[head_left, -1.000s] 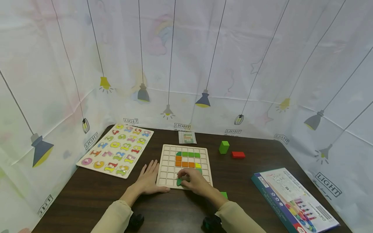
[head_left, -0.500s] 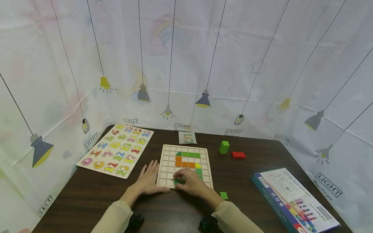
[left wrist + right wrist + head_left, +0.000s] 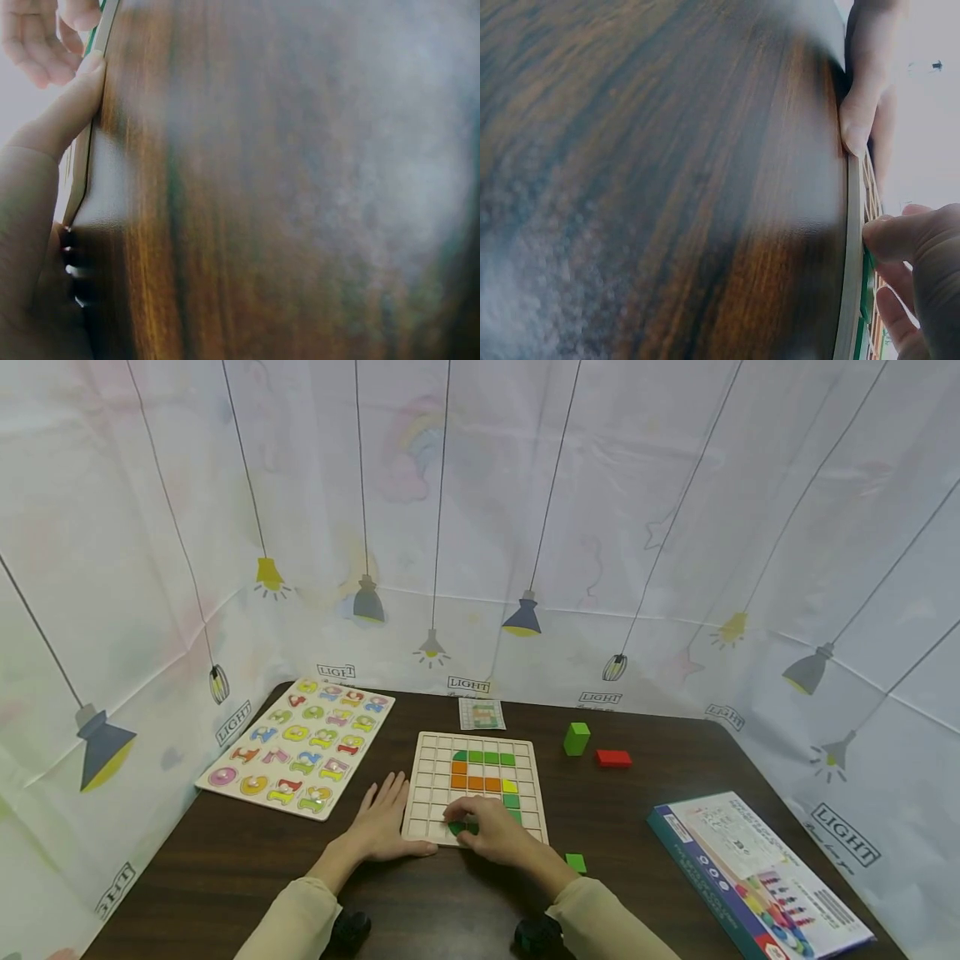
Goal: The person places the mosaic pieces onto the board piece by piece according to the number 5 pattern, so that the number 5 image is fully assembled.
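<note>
dark wood table (image 3: 225, 852) — right hand (image 3: 491, 831) pinches green block (image 3: 459, 828), left hand (image 3: 386, 822) flat beside grid board (image 3: 427, 777).

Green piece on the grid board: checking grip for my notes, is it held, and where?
The right hand pinches the green piece by its near end.

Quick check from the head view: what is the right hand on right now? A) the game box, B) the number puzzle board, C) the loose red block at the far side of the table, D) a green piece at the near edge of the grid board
D: the right hand pinches a green piece down on the near rows of the grid board, while the left hand lies flat at the board's left edge.
</note>
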`<state>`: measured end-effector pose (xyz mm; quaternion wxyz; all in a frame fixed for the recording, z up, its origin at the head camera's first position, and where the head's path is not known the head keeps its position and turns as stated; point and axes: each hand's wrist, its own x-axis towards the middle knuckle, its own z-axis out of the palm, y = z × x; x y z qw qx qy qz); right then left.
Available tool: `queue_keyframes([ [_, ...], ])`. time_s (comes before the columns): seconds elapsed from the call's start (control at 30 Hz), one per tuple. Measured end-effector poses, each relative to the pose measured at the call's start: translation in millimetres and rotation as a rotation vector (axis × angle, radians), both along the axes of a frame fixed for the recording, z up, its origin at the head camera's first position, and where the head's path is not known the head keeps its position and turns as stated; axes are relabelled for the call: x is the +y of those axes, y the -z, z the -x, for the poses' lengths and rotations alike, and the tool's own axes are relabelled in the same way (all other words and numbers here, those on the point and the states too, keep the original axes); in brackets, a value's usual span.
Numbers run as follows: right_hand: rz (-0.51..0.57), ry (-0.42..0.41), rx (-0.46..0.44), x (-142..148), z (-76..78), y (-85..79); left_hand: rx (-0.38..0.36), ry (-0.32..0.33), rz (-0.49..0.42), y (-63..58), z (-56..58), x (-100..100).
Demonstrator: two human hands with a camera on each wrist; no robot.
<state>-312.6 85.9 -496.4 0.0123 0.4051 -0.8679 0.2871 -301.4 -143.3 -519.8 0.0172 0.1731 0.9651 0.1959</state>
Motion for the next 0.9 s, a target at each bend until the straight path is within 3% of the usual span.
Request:
queue_keyframes([
  [0.4,0.038,0.043,-0.020,15.6,-2.3,-5.2,-0.011,-0.007,-0.019,1.0,-0.2,0.8],
  [0.53,0.100,0.085,-0.006,33.1,-1.6,-5.3,-0.027,-0.015,0.000,3.1,0.7,0.7],
  [0.73,0.196,0.188,-0.063,67.6,-3.0,-3.6,-0.022,-0.016,-0.012,2.1,-0.2,0.8],
  [0.9,0.215,0.262,-0.038,99.0,-11.0,-6.3,-0.021,-0.012,-0.013,0.0,-0.8,1.2],
])
